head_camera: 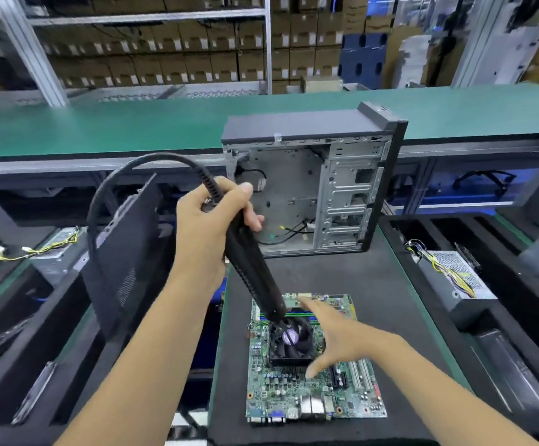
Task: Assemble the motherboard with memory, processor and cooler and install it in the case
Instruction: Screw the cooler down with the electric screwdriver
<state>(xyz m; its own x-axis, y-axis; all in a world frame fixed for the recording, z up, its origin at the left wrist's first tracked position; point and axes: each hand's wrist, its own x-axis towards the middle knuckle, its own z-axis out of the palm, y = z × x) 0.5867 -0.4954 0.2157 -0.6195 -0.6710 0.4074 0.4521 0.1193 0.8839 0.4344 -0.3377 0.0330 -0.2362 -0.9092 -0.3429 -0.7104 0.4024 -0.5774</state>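
A green motherboard (313, 381) lies flat on a black mat (390, 300) at the lower centre of the frame, its port row facing the bottom edge. A black cooler (290, 344) with a fan is seated on the board's upper-left part, and memory sticks (297, 313) are seen just above it, partly hidden.

A black electric screwdriver (252, 262) is gripped by the left hand (210, 226) at the centre of the frame — fingers wrapped tightly around the upper handle, thumb laid along the top. The tool is tilted, its tip brought down onto the upper-left corner of the cooler. A thick black cable (126, 178) arcs from the handle's top toward the left and down.

The right hand (342, 336) is held over the board to the right of the cooler, fingers spread wide, holding nothing; the index finger is stretched toward the board's upper edge and the thumb is pointed down beside the cooler's lower right corner. Whether the palm touches the board cannot be told.

The case (313, 185) stands upright at the far end of the mat, above centre, its open side turned to the camera; bare metal bays and a few loose wires are shown inside. A black side panel (123, 259) is leaned at the left. Power supplies (454, 278) with yellow wiring are seen in trays at the right and left — cardboard boxes (165, 53) fill shelves along the top.
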